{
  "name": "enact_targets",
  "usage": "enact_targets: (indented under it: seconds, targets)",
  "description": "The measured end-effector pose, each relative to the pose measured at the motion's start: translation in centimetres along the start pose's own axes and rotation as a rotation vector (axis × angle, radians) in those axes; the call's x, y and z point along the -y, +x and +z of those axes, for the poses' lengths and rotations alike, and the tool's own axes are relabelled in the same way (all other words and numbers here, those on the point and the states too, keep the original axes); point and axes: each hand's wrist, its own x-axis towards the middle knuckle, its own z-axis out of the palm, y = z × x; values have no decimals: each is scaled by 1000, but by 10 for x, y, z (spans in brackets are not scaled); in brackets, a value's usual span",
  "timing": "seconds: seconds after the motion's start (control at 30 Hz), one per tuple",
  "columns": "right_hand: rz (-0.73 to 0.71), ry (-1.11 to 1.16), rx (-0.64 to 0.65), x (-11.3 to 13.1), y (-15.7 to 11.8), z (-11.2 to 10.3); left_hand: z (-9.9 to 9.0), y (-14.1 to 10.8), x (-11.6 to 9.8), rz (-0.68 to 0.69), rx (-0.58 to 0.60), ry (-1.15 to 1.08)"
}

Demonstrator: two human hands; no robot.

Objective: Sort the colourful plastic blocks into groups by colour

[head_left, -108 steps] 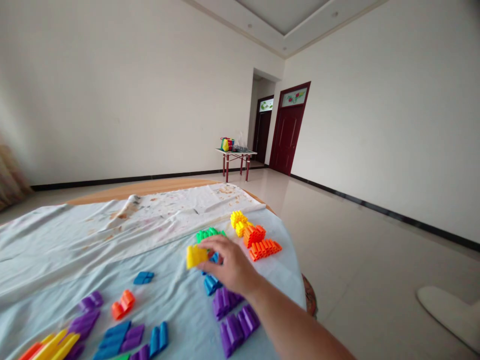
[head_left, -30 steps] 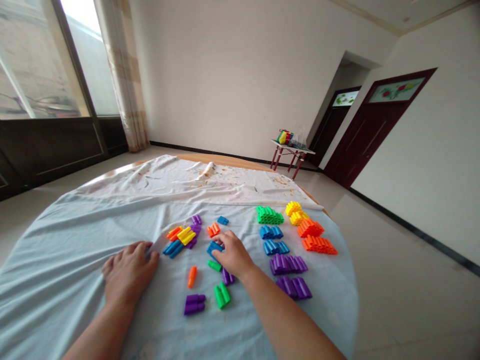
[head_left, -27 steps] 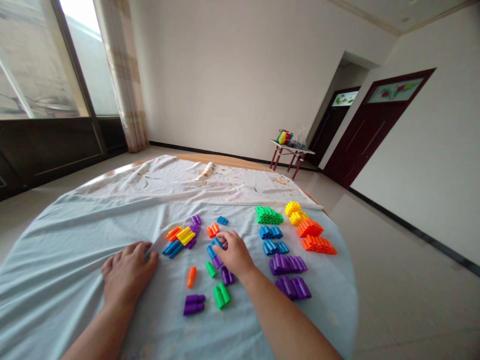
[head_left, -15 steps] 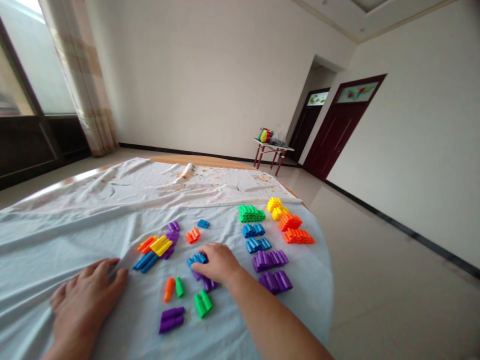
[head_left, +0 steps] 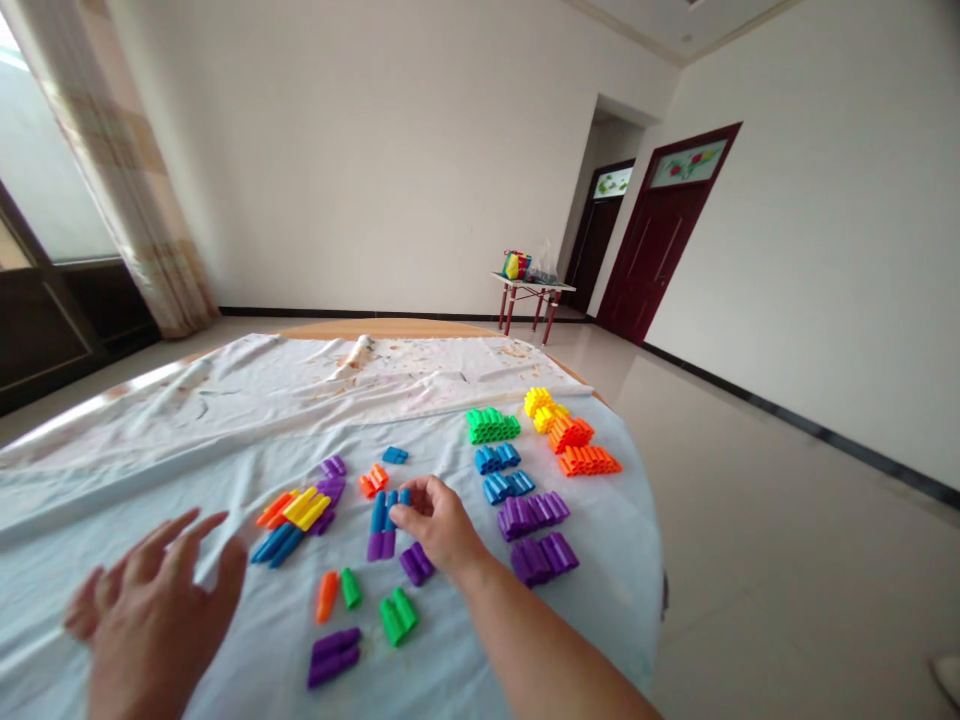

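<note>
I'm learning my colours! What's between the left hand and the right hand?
In the head view, between the left hand and the right hand lie blue pegs, an orange peg and a green peg.

**Legibility check: no readable markings found.**
No lettering, numbers, brands or signs could be read on the plastic building blocks [head_left: 493, 426] or on the pale blue cloth [head_left: 150, 470]. The items on the far table [head_left: 532, 287] were too small and distant to be examined, and no text could be made out there.
</note>
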Motion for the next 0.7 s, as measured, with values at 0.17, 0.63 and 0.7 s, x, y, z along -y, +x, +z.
enact_targets:
  seconds: [0.17,0.63,0.7]
  targets:
    - [13,153,-23,-6,0,-1,-23,-8,-57,11,412,-554]
    - [-104,-234,-210,-23,9,-14,0,-44,-91,-67,824,-659]
    - [-132,-425,-171,-29,10,-15,-4,-41,-92,5,784,-510]
